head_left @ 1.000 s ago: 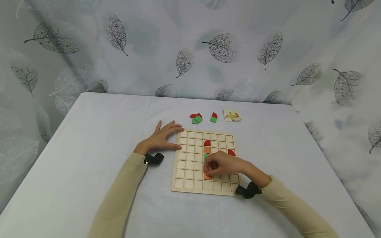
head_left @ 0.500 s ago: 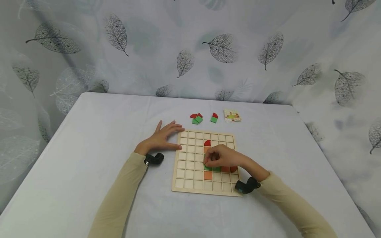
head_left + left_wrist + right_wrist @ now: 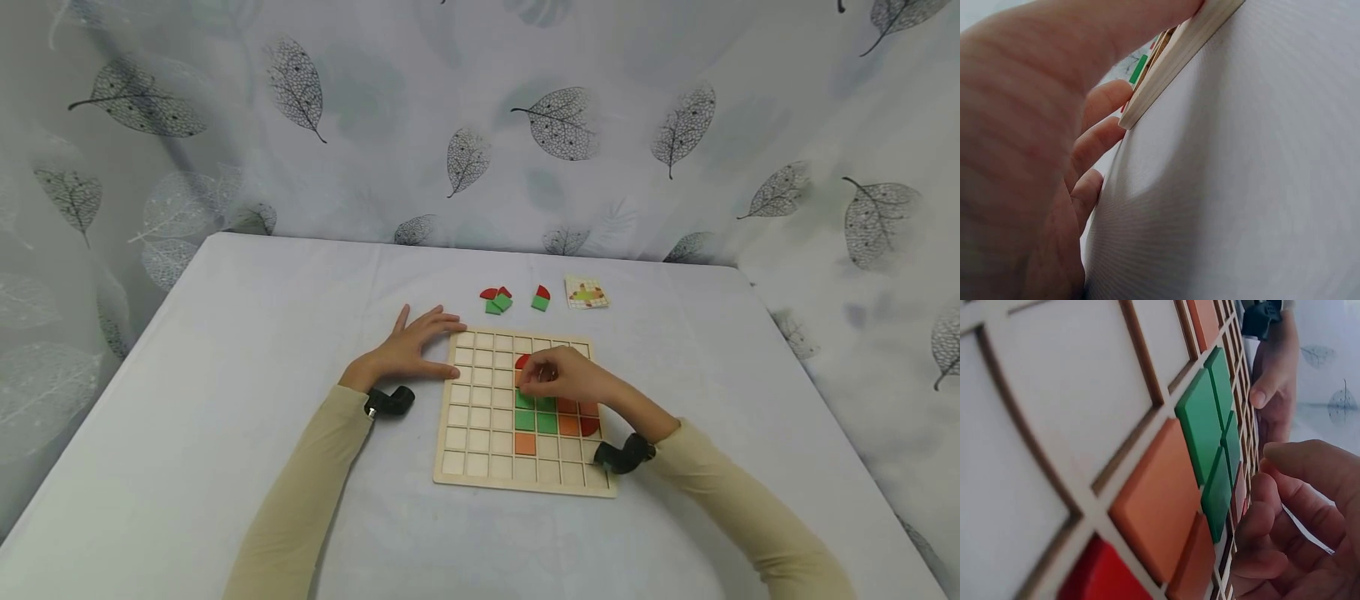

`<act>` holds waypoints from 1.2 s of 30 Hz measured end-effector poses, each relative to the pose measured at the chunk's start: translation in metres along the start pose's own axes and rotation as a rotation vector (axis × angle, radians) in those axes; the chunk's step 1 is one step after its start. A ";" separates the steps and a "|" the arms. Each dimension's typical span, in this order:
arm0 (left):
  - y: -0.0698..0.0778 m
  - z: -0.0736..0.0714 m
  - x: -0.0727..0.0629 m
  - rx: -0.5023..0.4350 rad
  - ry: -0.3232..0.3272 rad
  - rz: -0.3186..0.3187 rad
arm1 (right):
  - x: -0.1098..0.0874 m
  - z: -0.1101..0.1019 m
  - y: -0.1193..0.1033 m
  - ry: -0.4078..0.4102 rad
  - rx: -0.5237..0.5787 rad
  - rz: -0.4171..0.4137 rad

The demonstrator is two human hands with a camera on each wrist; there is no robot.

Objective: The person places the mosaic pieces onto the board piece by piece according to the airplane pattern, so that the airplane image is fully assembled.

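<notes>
A wooden grid board (image 3: pixel 455 437) lies on the table. My left hand (image 3: pixel 405 348) rests spread at its left edge, thumb and fingertips touching the rim (image 3: pixel 1172 69). My right hand (image 3: pixel 572 377) is over the upper middle of the grid with fingers curled and thumb tip close to the fingers; no piece shows between them in the right wrist view. Below it sit green squares (image 3: pixel 536 422), orange squares (image 3: pixel 569 425) and red rounded pieces (image 3: pixel 590 427) in the cells. A lone orange square (image 3: pixel 525 444) sits lower down. The hand partly covers another red piece (image 3: pixel 522 362).
Behind the board lie loose red quarter-rounds (image 3: pixel 488 293) and green squares (image 3: pixel 492 307), with another red and green pair (image 3: pixel 541 303) beside them. A pattern card (image 3: pixel 587 293) lies to their right. Leaf-printed cloth (image 3: pixel 465 162) hangs behind the white table.
My right hand has moved up the board, away from the lone orange square, past the green squares, uncovering them and the orange and red pieces. My left hand has stayed at the edge.
</notes>
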State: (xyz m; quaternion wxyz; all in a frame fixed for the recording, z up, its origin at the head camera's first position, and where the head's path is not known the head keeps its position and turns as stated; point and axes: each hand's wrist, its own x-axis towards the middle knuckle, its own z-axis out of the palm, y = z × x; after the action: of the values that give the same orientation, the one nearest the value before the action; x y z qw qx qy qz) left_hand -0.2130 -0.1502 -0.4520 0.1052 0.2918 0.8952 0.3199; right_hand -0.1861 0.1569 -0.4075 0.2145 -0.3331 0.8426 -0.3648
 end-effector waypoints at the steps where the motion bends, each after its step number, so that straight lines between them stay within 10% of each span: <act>1: 0.000 0.000 0.000 0.002 0.000 0.001 | 0.001 -0.001 0.000 0.010 -0.007 0.004; 36: 0.001 -0.001 0.000 -0.002 -0.002 -0.006 | 0.023 -0.048 0.027 0.223 -0.071 0.086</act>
State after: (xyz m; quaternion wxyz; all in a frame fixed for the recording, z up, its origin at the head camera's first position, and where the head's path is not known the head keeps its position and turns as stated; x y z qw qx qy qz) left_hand -0.2127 -0.1495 -0.4507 0.1075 0.2896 0.8955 0.3203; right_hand -0.2419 0.1770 -0.4003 0.1228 -0.2614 0.8871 -0.3601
